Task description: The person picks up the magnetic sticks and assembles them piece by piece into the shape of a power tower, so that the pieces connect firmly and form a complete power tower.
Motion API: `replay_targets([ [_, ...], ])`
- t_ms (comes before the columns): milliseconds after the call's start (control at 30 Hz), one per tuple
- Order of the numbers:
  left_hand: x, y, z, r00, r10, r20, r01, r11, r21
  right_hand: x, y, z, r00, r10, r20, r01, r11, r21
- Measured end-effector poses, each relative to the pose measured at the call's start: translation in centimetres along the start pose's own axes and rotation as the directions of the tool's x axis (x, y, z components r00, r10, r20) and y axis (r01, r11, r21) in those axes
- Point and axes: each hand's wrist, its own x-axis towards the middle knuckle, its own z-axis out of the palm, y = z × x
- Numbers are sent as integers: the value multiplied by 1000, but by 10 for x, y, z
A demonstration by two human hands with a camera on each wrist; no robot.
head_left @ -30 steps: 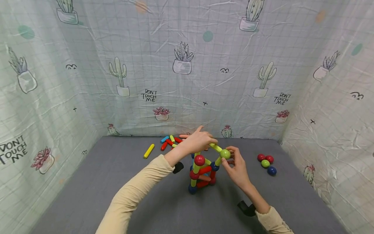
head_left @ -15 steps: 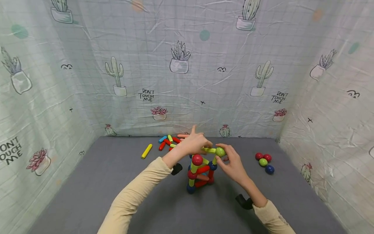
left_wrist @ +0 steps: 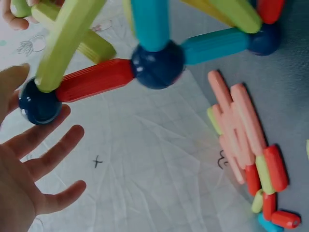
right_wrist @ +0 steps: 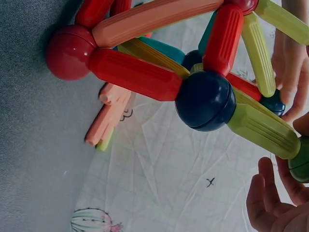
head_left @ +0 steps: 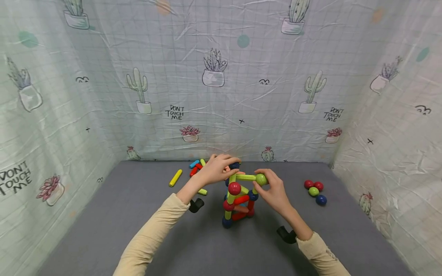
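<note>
A tower of coloured rods and balls, with a red ball [head_left: 235, 188] at its front, stands mid-table. My left hand [head_left: 215, 169] pinches a dark blue ball [left_wrist: 39, 102] at the tower's upper back between thumb and index finger; the other fingers spread out. A red rod [left_wrist: 96, 79] and a yellow-green rod [left_wrist: 70, 43] join that ball. With thumb and fingers my right hand [head_left: 276, 191] grips a green ball [head_left: 261, 179] at the upper right. From this ball a yellow-green rod [head_left: 246, 177] reaches left, and another rod [right_wrist: 263, 130] runs down to a blue ball [right_wrist: 205, 100].
Behind the left forearm lie several loose rods, among them a blue one [head_left: 194, 164]. A yellow rod [head_left: 175, 178] lies apart at the left. Loose balls, including a blue one [head_left: 321, 200], sit at the right. A printed curtain [head_left: 214, 107] surrounds the grey table [head_left: 121, 207].
My left hand has left the yellow-green rod beside the green ball and moved left to the blue ball. The right hand keeps hold of the green ball, which shifted slightly left; its rod now lies level.
</note>
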Motion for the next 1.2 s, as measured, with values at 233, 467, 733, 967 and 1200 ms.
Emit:
replay_targets([
  [233, -5, -4, 0, 999, -47, 22, 47, 998, -31, 3, 0, 1, 1000, 3, 24, -2, 999, -45],
  [467, -7, -7, 0, 999, -39, -5, 38, 996, -86, 8, 0, 3, 999, -4, 40, 6, 999, -38],
  [733, -9, -11, 2, 999, -27, -22, 24, 991, -132, 13, 0, 8, 998, -1, 67, 4, 999, -42],
  [967, -11, -11, 2, 999, -7, -32, 5, 997, -73, 13, 1, 9, 997, -20, 71, 24, 998, -62],
  [1200, -21, -12, 3, 996, 16, -83, -16, 1000, -2, 9, 5, 1, 986, -159, 39, 164, 974, -157],
])
